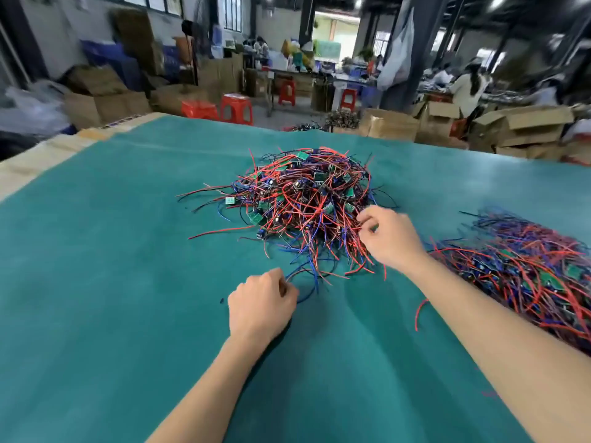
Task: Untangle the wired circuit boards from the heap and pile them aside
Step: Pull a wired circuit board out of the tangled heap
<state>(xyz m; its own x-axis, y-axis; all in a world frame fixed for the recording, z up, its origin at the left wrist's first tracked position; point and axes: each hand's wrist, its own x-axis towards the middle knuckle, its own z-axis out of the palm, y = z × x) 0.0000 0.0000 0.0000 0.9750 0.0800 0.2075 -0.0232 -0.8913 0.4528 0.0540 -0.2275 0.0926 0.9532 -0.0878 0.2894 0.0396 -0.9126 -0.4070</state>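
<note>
Both hands in the wire heap [303,199]
Left hand [260,303] pinches a blue wire [307,294]; right hand [388,236] curls into red wires, fingertips hidden. Sorted pile [524,270] cut off right.

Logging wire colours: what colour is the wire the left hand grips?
Blue; the left hand pinches a blue wire trailing from the heap. Head view.

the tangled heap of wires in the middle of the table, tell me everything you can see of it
The tangled heap of red, blue and black wires is a loose mound studded with small green circuit boards. It sits mid-table on the teal cloth, with stray ends splaying outward. The right hand pinches into its near right edge; the left hand grips a blue wire trailing from its near side.
</note>
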